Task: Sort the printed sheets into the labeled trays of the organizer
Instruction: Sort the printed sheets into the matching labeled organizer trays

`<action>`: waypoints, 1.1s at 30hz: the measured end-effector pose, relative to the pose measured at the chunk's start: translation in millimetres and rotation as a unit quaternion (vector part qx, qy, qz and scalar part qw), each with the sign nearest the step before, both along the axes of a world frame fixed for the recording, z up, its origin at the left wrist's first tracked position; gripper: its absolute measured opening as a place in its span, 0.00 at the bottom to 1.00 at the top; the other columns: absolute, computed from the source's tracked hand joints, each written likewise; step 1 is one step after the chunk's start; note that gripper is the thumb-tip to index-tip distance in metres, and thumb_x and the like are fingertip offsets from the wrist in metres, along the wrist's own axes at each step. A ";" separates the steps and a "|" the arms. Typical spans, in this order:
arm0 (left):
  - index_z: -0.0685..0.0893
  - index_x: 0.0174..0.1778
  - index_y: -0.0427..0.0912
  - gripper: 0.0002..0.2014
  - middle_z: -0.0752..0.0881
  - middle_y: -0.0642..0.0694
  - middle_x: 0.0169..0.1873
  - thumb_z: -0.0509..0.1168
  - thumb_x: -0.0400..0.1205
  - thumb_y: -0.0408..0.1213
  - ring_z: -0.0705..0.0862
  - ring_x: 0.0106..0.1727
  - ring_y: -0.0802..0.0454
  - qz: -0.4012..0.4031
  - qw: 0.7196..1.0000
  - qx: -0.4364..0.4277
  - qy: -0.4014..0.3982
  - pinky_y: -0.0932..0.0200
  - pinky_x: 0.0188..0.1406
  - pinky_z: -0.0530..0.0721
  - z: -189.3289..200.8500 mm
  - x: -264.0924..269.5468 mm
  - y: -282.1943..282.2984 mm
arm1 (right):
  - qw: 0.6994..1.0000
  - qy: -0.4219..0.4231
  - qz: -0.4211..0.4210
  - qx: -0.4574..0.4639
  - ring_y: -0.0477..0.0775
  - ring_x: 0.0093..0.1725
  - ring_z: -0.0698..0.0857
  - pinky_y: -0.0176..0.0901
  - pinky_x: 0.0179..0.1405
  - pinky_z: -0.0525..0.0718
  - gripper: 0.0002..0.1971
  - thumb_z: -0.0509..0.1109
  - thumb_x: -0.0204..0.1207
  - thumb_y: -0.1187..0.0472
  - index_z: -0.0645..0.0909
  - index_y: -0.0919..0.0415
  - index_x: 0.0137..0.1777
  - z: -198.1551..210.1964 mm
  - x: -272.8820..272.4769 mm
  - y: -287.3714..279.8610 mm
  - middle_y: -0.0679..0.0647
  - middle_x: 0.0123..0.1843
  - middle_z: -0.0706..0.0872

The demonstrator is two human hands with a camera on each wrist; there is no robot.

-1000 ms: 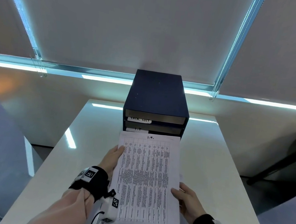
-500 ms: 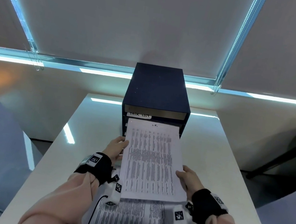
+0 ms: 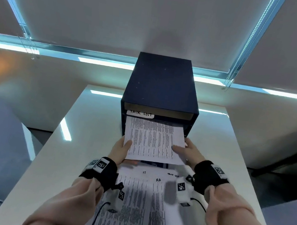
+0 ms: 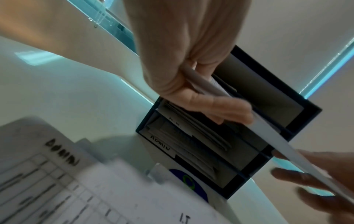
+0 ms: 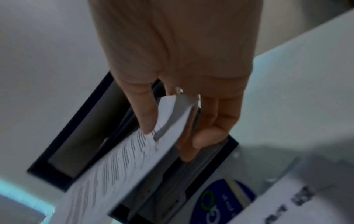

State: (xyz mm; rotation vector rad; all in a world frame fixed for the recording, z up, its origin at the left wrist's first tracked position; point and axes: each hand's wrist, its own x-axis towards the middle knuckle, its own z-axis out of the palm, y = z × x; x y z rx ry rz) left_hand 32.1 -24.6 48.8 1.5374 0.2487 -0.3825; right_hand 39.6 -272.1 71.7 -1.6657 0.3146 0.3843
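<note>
A dark blue organizer [image 3: 162, 87] stands at the far end of the white table [image 3: 89, 123], its top tray labelled TASK LIST [image 3: 140, 113]. One printed sheet [image 3: 151, 141] lies level, its far end inside the second slot from the top. My left hand [image 3: 127, 144] pinches its left edge, thumb on top. My right hand [image 3: 178, 148] pinches the right edge. In the left wrist view my left hand [image 4: 220, 109] holds the sheet [image 4: 268, 130] in front of trays marked H.R. and ADMIN [image 4: 161, 143]. The right wrist view shows my right hand [image 5: 172, 136] pinching the sheet [image 5: 124, 159].
More printed sheets [image 3: 142, 196] lie spread on the table under my wrists, with headings such as I.T and TASK LIST. A card with a blue round logo [image 4: 191, 184] lies just before the organizer. Lower trays hold papers. Window blinds hang behind; a dark desk [image 3: 288, 159] stands right.
Both hands have carried the sheet forward and lowered it; its far end has gone from in front of the organizer into the slot under the TASK LIST label.
</note>
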 end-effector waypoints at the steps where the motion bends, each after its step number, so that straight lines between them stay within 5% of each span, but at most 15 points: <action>1: 0.66 0.76 0.46 0.20 0.83 0.36 0.64 0.53 0.88 0.42 0.91 0.41 0.38 0.003 1.000 0.002 -0.004 0.41 0.31 0.90 -3.9 2.8 -0.4 | 0.999 0.015 0.031 -0.031 0.56 0.45 0.88 0.44 0.37 0.87 0.15 0.68 0.80 0.65 0.71 0.51 0.61 -3.0 -3.9 -4.2 0.55 0.54 0.88; 2: 0.64 0.77 0.46 0.21 0.85 0.35 0.60 0.53 0.88 0.43 0.90 0.36 0.36 0.007 1.000 0.014 -0.006 0.42 0.29 0.90 -7.9 7.2 -1.4 | 0.998 0.023 0.038 -0.046 0.53 0.33 0.87 0.38 0.24 0.81 0.11 0.68 0.80 0.64 0.71 0.52 0.58 -5.8 -6.9 -7.0 0.52 0.43 0.89; 4: 0.62 0.79 0.46 0.23 0.85 0.34 0.59 0.53 0.88 0.44 0.89 0.31 0.40 0.012 0.997 0.077 -0.023 0.51 0.23 0.87 -12.9 21.5 -3.8 | 1.000 0.022 -0.008 -0.021 0.48 0.16 0.75 0.32 0.13 0.69 0.06 0.64 0.81 0.68 0.71 0.57 0.49 -14.5 -5.6 -9.9 0.53 0.29 0.82; 7: 0.66 0.77 0.44 0.22 0.88 0.42 0.50 0.56 0.87 0.43 0.85 0.35 0.43 0.049 0.994 0.091 -0.046 0.52 0.29 0.83 -9.0 44.5 -9.1 | 0.983 0.040 -0.130 0.123 0.46 0.17 0.73 0.32 0.13 0.70 0.09 0.62 0.81 0.73 0.70 0.60 0.45 -19.6 15.1 -4.7 0.60 0.39 0.82; 9: 0.65 0.77 0.39 0.25 0.89 0.46 0.37 0.62 0.85 0.37 0.84 0.33 0.49 0.125 0.991 -0.054 0.003 0.52 0.34 0.84 0.6 59.7 -10.9 | 0.948 0.051 -0.201 0.242 0.50 0.30 0.86 0.34 0.25 0.85 0.08 0.61 0.81 0.75 0.74 0.62 0.51 -20.5 36.5 5.6 0.62 0.46 0.84; 10: 0.63 0.78 0.36 0.26 0.90 0.43 0.36 0.62 0.84 0.32 0.86 0.37 0.47 0.158 0.973 -0.163 0.031 0.49 0.44 0.87 8.4 64.6 -12.8 | 0.919 0.051 -0.232 0.314 0.56 0.43 0.89 0.39 0.38 0.90 0.11 0.60 0.80 0.78 0.73 0.64 0.57 -19.6 46.9 11.9 0.65 0.50 0.84; 12: 0.61 0.76 0.30 0.26 0.85 0.33 0.48 0.59 0.83 0.21 0.86 0.49 0.42 0.195 0.928 -0.314 0.049 0.44 0.65 0.81 18.1 74.1 -15.3 | 0.869 0.053 -0.267 0.413 0.67 0.63 0.82 0.54 0.66 0.82 0.14 0.54 0.80 0.82 0.71 0.67 0.59 -11.4 64.9 24.8 0.70 0.57 0.80; 13: 0.63 0.75 0.30 0.24 0.82 0.33 0.52 0.57 0.82 0.18 0.85 0.52 0.41 0.195 0.927 -0.318 0.044 0.43 0.70 0.77 20.4 77.3 -16.2 | 0.871 0.054 -0.258 0.414 0.68 0.66 0.79 0.58 0.71 0.77 0.12 0.52 0.80 0.83 0.71 0.70 0.55 -5.2 69.8 31.0 0.71 0.58 0.78; 17: 0.78 0.63 0.36 0.12 0.88 0.38 0.49 0.60 0.83 0.28 0.85 0.55 0.39 0.103 0.986 -0.127 0.013 0.39 0.65 0.80 17.0 57.9 -11.5 | 0.947 0.058 -0.134 0.285 0.62 0.58 0.84 0.53 0.60 0.83 0.11 0.54 0.83 0.75 0.73 0.69 0.62 -8.5 58.0 39.9 0.67 0.57 0.83; 20: 0.82 0.56 0.42 0.08 0.89 0.38 0.50 0.61 0.84 0.35 0.87 0.47 0.43 0.024 0.995 0.093 -0.005 0.42 0.55 0.86 -8.7 29.0 4.9 | 0.983 0.103 -0.029 0.149 0.57 0.46 0.86 0.49 0.49 0.87 0.10 0.58 0.84 0.66 0.78 0.64 0.60 -31.2 17.0 35.0 0.61 0.50 0.86; 22: 0.79 0.61 0.44 0.11 0.85 0.40 0.58 0.62 0.83 0.37 0.84 0.54 0.46 -0.027 0.942 0.333 -0.021 0.53 0.56 0.81 -36.0 12.6 21.4 | 0.983 0.158 -0.011 0.097 0.55 0.37 0.82 0.48 0.41 0.84 0.08 0.61 0.82 0.64 0.79 0.67 0.56 -50.6 -17.8 30.1 0.59 0.42 0.84; 24: 0.70 0.71 0.43 0.23 0.76 0.38 0.66 0.65 0.80 0.38 0.77 0.65 0.41 -0.064 0.881 0.469 0.015 0.52 0.63 0.75 -61.6 -3.3 40.4 | 0.976 0.212 -0.029 0.048 0.56 0.35 0.84 0.48 0.40 0.85 0.09 0.65 0.80 0.64 0.82 0.68 0.53 -71.1 -52.6 25.4 0.60 0.41 0.85; 27: 0.66 0.75 0.43 0.30 0.74 0.36 0.67 0.67 0.76 0.35 0.77 0.65 0.39 -0.079 0.879 0.467 0.052 0.52 0.63 0.76 -83.3 -25.9 57.7 | 0.965 0.252 -0.044 0.055 0.56 0.32 0.83 0.44 0.33 0.82 0.05 0.64 0.80 0.67 0.81 0.67 0.50 -94.6 -93.8 24.5 0.61 0.37 0.84; 30: 0.75 0.65 0.44 0.21 0.78 0.42 0.59 0.65 0.75 0.32 0.82 0.56 0.44 -0.061 0.875 0.480 -0.012 0.57 0.53 0.78 -83.9 -43.5 60.7 | 0.963 0.236 -0.082 0.104 0.54 0.28 0.75 0.39 0.25 0.74 0.06 0.61 0.78 0.73 0.74 0.63 0.46 -106.4 -113.3 26.9 0.59 0.33 0.76; 33: 0.79 0.56 0.44 0.13 0.80 0.45 0.52 0.64 0.76 0.31 0.81 0.51 0.45 -0.044 0.866 0.494 -0.053 0.60 0.46 0.73 -71.1 -56.4 58.7 | 0.968 0.220 -0.098 0.071 0.55 0.29 0.78 0.39 0.23 0.76 0.08 0.60 0.78 0.74 0.77 0.67 0.53 -101.5 -120.4 30.8 0.62 0.35 0.80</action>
